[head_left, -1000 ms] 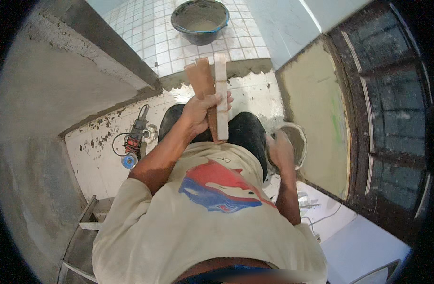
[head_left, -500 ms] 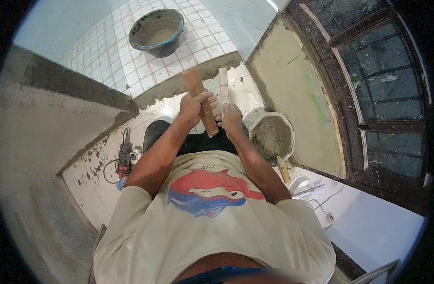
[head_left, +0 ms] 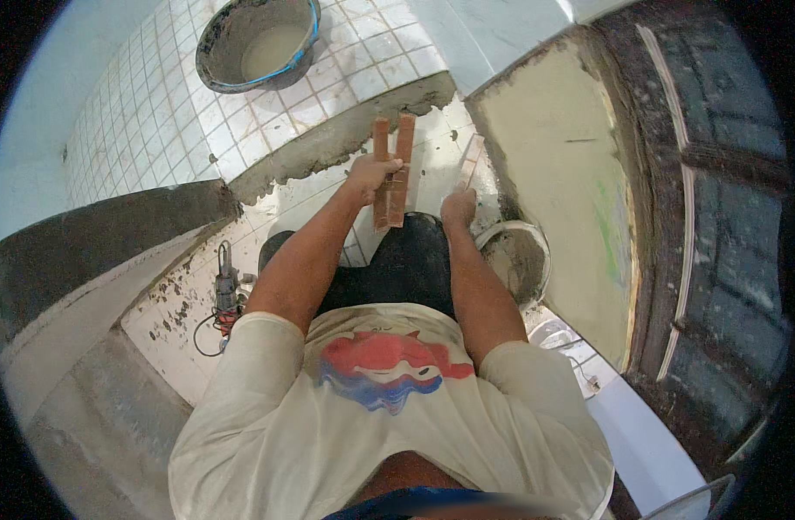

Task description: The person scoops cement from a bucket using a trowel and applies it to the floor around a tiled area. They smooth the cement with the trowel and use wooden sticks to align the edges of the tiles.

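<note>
My left hand (head_left: pixel 371 177) is closed round two narrow tile strips in front of my knees. The right-hand brown strip (head_left: pixel 405 139) and the left-hand brown strip (head_left: pixel 381 137) stand side by side with a thin gap at the top. Their faces carry grid-like lines. My right hand (head_left: pixel 457 209), apart from the left, grips the lower end of a paler tile strip (head_left: pixel 472 161), which points up and away over the tiled floor. The fingers of that hand are mostly hidden.
A dark basin (head_left: pixel 217 54) with a blue handle sits on the white-tiled ledge (head_left: pixel 350 65). By my right forearm stands a pale bucket (head_left: pixel 545 247) of grey mortar. A corded power tool (head_left: pixel 227 295) lies on the left. A plastered wall (head_left: pixel 545 130) rises on the right.
My right hand has moved right with its strip, away from the left hand. The strips in my left hand have turned upright and now show as two separate pieces. The view has shifted.
</note>
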Demonstrator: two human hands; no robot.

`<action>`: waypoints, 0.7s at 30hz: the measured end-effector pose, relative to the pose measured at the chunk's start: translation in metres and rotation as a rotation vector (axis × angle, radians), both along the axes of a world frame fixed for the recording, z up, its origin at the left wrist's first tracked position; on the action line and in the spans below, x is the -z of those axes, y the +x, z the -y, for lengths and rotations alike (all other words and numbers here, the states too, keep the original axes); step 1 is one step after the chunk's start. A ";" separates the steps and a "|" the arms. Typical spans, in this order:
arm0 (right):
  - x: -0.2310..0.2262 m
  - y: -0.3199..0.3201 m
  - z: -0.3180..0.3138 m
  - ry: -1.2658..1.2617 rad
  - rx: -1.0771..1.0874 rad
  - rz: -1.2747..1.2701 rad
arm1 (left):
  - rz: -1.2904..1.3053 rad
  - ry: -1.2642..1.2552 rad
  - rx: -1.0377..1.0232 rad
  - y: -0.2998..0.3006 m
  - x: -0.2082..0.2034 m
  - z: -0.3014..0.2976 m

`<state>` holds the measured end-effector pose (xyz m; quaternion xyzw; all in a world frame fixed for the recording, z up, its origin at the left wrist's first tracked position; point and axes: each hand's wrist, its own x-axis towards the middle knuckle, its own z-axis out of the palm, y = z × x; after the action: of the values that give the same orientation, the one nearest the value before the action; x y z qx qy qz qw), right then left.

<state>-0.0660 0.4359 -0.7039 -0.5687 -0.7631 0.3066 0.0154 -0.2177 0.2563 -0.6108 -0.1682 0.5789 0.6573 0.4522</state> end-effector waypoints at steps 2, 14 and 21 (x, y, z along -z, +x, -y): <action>0.013 0.004 -0.012 0.049 -0.461 0.443 | -0.042 -0.101 0.050 -0.003 0.018 -0.010; 0.078 0.050 -0.067 0.137 -0.764 0.658 | -0.506 -0.421 0.570 -0.008 0.079 -0.086; 0.026 0.020 -0.064 -0.033 -0.491 0.618 | -0.459 -0.603 0.715 -0.005 0.093 -0.108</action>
<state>-0.0459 0.4999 -0.7294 -0.4350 -0.8400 0.1278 -0.2981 -0.2225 0.3646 -0.7042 0.0656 0.8480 0.2858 0.4414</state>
